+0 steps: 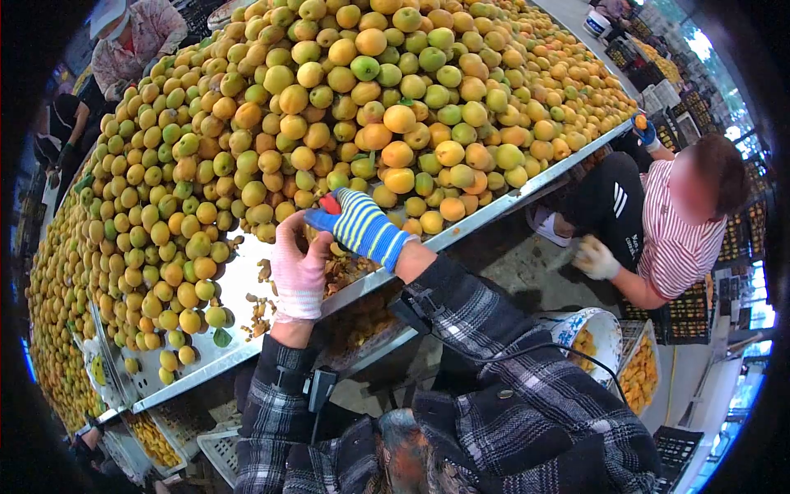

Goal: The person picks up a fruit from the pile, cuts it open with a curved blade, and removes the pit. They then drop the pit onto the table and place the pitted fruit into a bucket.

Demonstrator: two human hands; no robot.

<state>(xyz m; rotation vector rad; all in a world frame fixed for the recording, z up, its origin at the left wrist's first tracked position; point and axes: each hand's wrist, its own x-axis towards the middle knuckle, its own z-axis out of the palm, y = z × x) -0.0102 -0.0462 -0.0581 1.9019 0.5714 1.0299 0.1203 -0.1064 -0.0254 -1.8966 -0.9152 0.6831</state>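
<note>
My left hand, in a pale pink and white knit glove, is over the near edge of the metal table. Its fingers and thumb curve with a gap between them, and no fruit shows in it. Right beside it, my right hand wears a blue glove with yellow and white stripes, its fingers closed. A small red piece shows at those fingers; I cannot tell what it is. Apricots, yellow, orange and some green, are heaped just beyond both hands. Brown apricot pits and scraps lie beside my left hand.
To the right sits a co-worker in a striped shirt and gloves, holding an apricot. A white bucket and a crate of orange fruit halves stand below the table's edge. Another person is at the far left. A cable crosses my right sleeve.
</note>
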